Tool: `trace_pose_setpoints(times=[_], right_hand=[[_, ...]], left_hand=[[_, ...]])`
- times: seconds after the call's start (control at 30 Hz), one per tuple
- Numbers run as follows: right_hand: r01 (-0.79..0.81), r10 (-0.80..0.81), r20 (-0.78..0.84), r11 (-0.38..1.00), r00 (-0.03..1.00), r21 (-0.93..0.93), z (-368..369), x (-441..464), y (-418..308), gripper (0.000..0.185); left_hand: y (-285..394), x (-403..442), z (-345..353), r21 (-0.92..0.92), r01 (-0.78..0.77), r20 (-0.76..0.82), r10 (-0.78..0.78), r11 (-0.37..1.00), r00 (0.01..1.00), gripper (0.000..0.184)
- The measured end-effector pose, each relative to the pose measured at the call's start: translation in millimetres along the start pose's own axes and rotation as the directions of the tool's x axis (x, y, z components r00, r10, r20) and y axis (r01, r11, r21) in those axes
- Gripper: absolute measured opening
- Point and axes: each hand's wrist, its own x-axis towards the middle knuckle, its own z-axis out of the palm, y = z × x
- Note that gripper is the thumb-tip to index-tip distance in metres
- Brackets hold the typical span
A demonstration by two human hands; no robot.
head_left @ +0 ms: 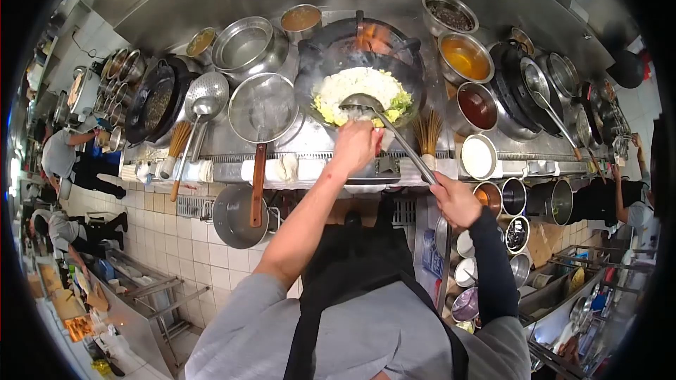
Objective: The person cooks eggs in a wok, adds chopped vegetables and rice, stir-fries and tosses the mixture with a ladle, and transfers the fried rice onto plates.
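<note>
A dark wok (306,84) over an open flame holds white rice (355,84) with yellow egg and green pieces. My right hand (456,199) is closed round the long handle of a metal ladle (362,102), whose bowl rests on the rice. My left hand (357,146) is at the wok's near edge with its fingers closed; reddish cloth or material shows beside them, and what they hold is hidden. Steam rises over the wok.
A wire strainer (263,108) and a perforated skimmer (206,95) lie left. Sauce pots, one with orange liquid (465,57), stand right. Bamboo brushes (427,131) flank the wok. Flames (377,36) show behind it. Other people (63,155) stand at the far left and right.
</note>
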Motion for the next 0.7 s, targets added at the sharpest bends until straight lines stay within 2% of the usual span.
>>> trace_pose_setpoints(times=[0.03,0.07,0.1,0.13,0.2,0.23,0.27,0.3,0.33,0.4,0.43,0.47,0.53,0.57,0.6,0.7], right_hand=[[0.162,-0.169,-0.101,0.984,0.98,-0.077,21,38,51,0.044],[0.309,-0.338,-0.181,0.936,0.924,-0.168,35,62,81,0.043],[0.217,-0.243,-0.238,0.967,0.94,-0.131,43,79,75,0.04],[0.316,-0.394,-0.341,0.912,0.854,-0.262,57,99,89,0.043],[0.155,-0.259,-0.37,0.945,0.892,-0.289,65,90,52,0.049],[0.125,-0.231,-0.367,0.948,0.901,-0.292,68,82,40,0.053],[0.184,-0.278,-0.39,0.948,0.878,-0.261,68,73,36,0.053],[0.196,-0.264,-0.338,0.955,0.903,-0.222,55,51,21,0.054],[0.198,-0.244,-0.286,0.964,0.927,-0.178,38,24,5,0.055],[0.311,-0.324,-0.139,0.944,0.936,-0.112,2,-17,3,0.057],[0.227,-0.23,-0.039,0.972,0.972,-0.053,-16,-34,-9,0.058],[0.288,-0.291,-0.034,0.955,0.956,-0.064,-19,-38,1,0.057],[0.063,-0.054,0.095,0.994,0.994,-0.092,-28,-41,-23,0.058],[-0.012,0.034,0.151,0.989,0.988,-0.145,-31,-42,-31,0.059],[0.145,-0.129,0.091,0.969,0.987,-0.2,-28,-43,-22,0.058],[0.193,-0.18,0.083,0.963,0.98,-0.191,-27,-24,-12,0.058]], left_hand=[[-24,4,29,0.08,-0.045,-0.05,0.049,0.996,0.998,0.037],[-47,-2,55,0.249,-0.202,0.089,0.185,0.947,0.979,0.04],[-74,-12,89,0.311,-0.199,0.049,0.193,0.929,0.98,0.039],[-89,-23,112,0.374,-0.201,0.009,0.213,0.905,0.977,0.038],[-85,-63,114,0.338,-0.227,0.031,0.23,0.913,0.973,0.034],[-79,-79,108,0.282,-0.182,0.062,0.171,0.942,0.983,0.033],[-72,-91,100,0.225,-0.13,0.098,0.11,0.966,0.989,0.031],[-64,-100,91,0.136,-0.121,0.074,0.112,0.983,0.991,0.029],[-52,-99,73,0.163,-0.149,-0.001,0.152,0.975,0.988,0.03],[-26,-73,30,0.221,-0.222,-0.131,0.255,0.95,0.958,0.032],[-20,-59,15,0.168,-0.201,-0.079,0.216,0.965,0.973,0.035],[-17,-51,11,0.186,-0.23,-0.094,0.25,0.955,0.964,0.036],[-33,-41,26,0.243,-0.241,-0.106,0.273,0.94,0.956,0.036],[-40,-43,30,0.192,-0.221,-0.094,0.242,0.956,0.966,0.037],[-31,-36,18,0.183,-0.221,-0.08,0.239,0.958,0.968,0.037],[6,-41,-14,0.151,-0.239,-0.017,0.244,0.959,0.97,0.038]])
